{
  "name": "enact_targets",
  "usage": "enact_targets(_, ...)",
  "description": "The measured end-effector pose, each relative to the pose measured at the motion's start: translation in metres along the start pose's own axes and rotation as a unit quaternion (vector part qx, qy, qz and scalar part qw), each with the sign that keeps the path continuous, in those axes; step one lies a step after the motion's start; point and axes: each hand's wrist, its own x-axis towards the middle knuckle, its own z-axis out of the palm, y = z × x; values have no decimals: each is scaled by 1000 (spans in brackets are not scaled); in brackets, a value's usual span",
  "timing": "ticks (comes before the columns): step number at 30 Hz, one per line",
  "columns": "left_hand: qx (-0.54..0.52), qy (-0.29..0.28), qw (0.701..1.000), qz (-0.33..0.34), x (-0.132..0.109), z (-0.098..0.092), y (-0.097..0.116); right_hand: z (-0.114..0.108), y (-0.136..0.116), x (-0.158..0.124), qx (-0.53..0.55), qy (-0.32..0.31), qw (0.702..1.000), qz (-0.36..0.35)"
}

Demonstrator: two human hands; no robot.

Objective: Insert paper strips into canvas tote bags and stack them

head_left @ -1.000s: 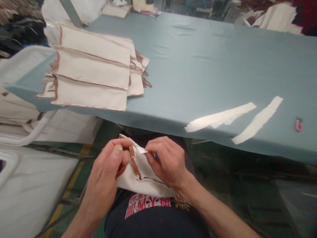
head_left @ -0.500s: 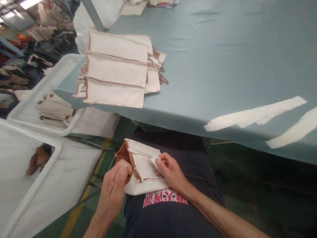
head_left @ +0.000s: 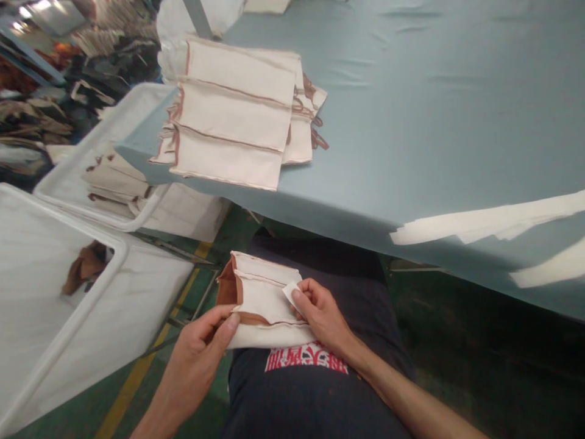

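A cream fabric bag (head_left: 267, 299) with brown lining and brown seams lies over my lap, its open mouth facing left. My left hand (head_left: 201, 347) pinches the near edge of that mouth between thumb and fingers. At the bag's right end, my right hand (head_left: 322, 314) is closed on a small white piece (head_left: 290, 294), paper or cloth, pressed near the bag's upper face. The fingers under this piece are partly hidden. Beneath the bag is a dark apron (head_left: 315, 396) with red and white print.
A stack of cream bags (head_left: 237, 116) with brown trim lies on the blue-grey table (head_left: 388, 134). White strips (head_left: 484, 219) lie along its front edge at right. White bins (head_left: 114, 256) stand at left, holding fabric pieces (head_left: 116, 180). Piled goods fill the far left.
My left hand has come out of the bag's mouth and now grips its near edge. The right hand still holds the white piece. The view has shifted slightly.
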Motion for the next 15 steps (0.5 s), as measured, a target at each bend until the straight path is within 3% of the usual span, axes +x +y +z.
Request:
enact_targets(4, -17, 8, 996, 85, 18, 8, 35, -18, -28, -10, -21, 46, 998, -46)
enact_targets(7, -71, -11, 989, 126, 33, 17, 59, -37, -70, -31, -55, 81, 991, -93)
enact_targets(9, -121, -34, 982, 145, 41, 25, 71, -44, -104, -52, -78, 66, 988, -116)
enact_targets(12, -176, -65, 969, 160, 49, 37, 81, -43, -143, -79, -88, 15, 990, -109)
enact_targets(15, -208, -88, 961, 158, 52, 49, 84, -37, -159, -87, -129, 49, 982, -128)
